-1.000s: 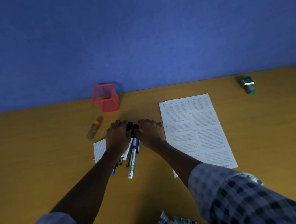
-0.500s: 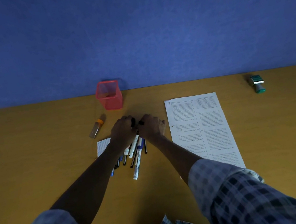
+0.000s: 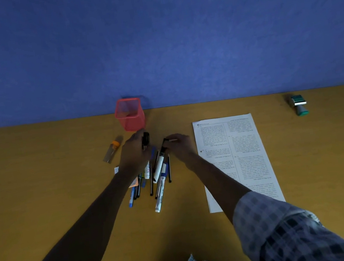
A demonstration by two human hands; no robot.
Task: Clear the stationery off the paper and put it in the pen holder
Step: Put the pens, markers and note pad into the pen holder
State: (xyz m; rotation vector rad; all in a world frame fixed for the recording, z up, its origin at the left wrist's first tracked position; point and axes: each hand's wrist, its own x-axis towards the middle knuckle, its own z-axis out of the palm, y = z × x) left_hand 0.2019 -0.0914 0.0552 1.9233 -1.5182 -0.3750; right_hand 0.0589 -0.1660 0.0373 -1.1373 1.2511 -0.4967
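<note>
A heap of several pens and markers lies on the yellow table over a small paper whose corner shows beside my left wrist. My left hand is closed around the tops of some pens, a black cap poking out above the fingers. My right hand pinches the black-capped end of a white marker at the heap's right side. The pink mesh pen holder stands upright just beyond my left hand, near the wall.
A printed sheet lies to the right of my right hand. A small orange-capped tube rests left of the heap. A green stamp sits far right by the blue wall.
My hands, pressed together over the pens before, have moved apart. The left hand has shifted up toward the holder with pens in its grip, and more of the heap shows between them.
</note>
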